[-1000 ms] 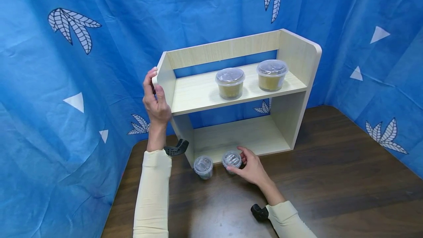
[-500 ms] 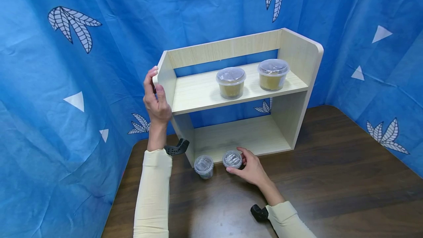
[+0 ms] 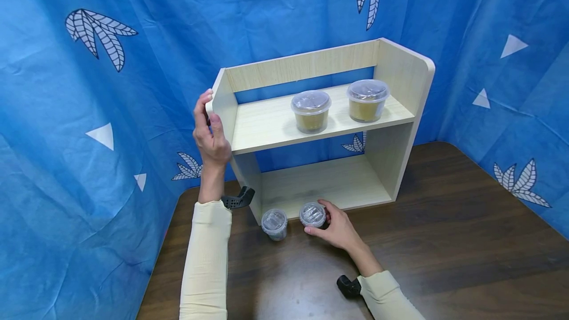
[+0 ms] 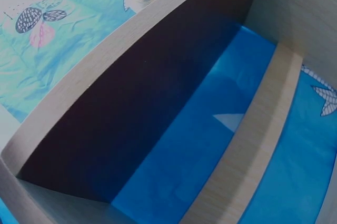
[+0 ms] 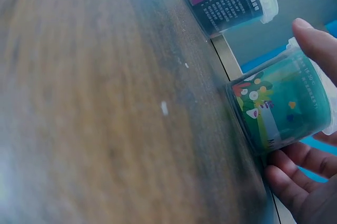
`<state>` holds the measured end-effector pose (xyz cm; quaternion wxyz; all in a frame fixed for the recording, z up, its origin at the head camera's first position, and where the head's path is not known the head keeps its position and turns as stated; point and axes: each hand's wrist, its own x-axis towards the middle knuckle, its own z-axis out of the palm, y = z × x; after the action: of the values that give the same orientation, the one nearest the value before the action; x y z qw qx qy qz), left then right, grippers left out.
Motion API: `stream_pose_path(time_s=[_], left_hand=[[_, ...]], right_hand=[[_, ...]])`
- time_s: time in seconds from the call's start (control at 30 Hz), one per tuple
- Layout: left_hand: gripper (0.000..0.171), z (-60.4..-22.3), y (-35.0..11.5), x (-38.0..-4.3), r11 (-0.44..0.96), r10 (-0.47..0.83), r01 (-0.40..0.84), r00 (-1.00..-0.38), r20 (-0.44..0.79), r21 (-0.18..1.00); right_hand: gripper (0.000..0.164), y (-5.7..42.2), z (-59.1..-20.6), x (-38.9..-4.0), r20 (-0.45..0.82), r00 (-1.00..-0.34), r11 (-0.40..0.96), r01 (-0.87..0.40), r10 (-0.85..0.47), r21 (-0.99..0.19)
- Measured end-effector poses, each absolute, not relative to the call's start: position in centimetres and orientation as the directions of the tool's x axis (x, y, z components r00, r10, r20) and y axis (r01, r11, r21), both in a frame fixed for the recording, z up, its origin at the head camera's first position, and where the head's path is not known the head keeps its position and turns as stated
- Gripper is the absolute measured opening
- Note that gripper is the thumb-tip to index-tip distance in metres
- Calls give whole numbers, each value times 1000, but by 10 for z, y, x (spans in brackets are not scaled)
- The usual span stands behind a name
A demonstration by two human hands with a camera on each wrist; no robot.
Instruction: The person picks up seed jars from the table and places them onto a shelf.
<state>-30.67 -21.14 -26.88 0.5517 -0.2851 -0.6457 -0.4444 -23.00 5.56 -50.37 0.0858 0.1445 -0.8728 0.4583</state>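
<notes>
My left hand [image 3: 211,137] grips the front edge of the left side panel of a pale wooden shelf [image 3: 311,63]. It is out of sight in the left wrist view, which shows the shelf's panels [image 4: 253,145]. Around a small clear lidded cup [image 3: 312,215] at the shelf's front edge, my right hand [image 3: 336,227] is spread, thumb in front and fingers behind. In the right wrist view this cup [image 5: 284,105] has a green, printed wall and stands on the table; the thumb [image 5: 316,45] lies just off its lid. A similar cup [image 3: 274,224] stands to its left.
Two larger lidded tubs with yellowish contents, a left tub [image 3: 310,111] and a right tub [image 3: 367,100], stand on the upper board. The lower board [image 3: 329,179] lies behind the small cups. A blue patterned cloth [image 3: 146,127] surrounds the dark wooden table [image 3: 467,231].
My right thumb has drawn back from the front of the small cup, and the grip around it has widened slightly. The cup and my left hand have stayed in place.
</notes>
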Motion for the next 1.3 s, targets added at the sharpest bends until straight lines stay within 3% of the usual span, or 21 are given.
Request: stream_pose_path(time_s=[0.3, 0.57, 1.3], left_hand=[[57, -268, -211, -306, 442, -126, 857, -231, 965, 263], [43, -268, -209, -304, 440, -138, 854, -240, 961, 276], [45, -268, -210, -305, 447, -123, 855, -232, 965, 262]], right_hand=[[89, 56, -505, -229, 260, -945, 534, -326, -197, -780], [84, 55, -504, -228, 256, -945, 538, -327, -204, -777], [79, 57, -505, -229, 253, -947, 550, -322, -201, -771]])
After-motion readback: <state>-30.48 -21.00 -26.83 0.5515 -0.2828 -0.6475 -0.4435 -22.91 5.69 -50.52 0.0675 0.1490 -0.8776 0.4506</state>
